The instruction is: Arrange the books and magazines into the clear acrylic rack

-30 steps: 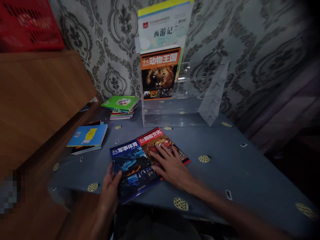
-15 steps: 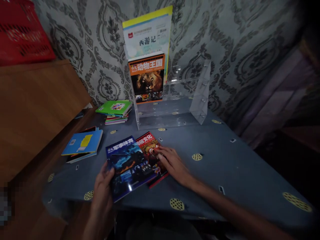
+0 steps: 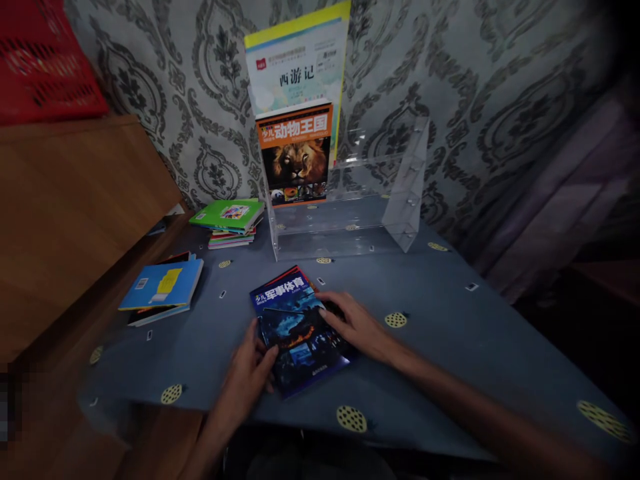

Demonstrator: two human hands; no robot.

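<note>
A dark blue book (image 3: 300, 333) with white Chinese characters lies over a red book (image 3: 287, 275), of which only a strip at the top edge shows. My left hand (image 3: 250, 367) grips the blue book at its left edge, thumb on the cover and the other fingers partly hidden at the side. On the right edge, my right hand (image 3: 353, 323) has its thumb on the blue cover and its fingers along the side of both books. Behind them stands a clear plastic book rack (image 3: 345, 243), holding an orange lion book (image 3: 297, 157) below a taller white-and-yellow book (image 3: 295, 67).
A stack topped by a green book (image 3: 227, 213) sits left of the rack. Nearer, a blue book (image 3: 165, 285) tops another small pile. The tablecloth (image 3: 440, 347) covers the table, with a wooden cabinet (image 3: 75, 200) and red basket (image 3: 45, 67) at the left.
The dark blue book has moved right and now covers most of the red book. My left hand moved right with it, while my right hand stayed nearly in place, its thumb now on the blue cover.
</note>
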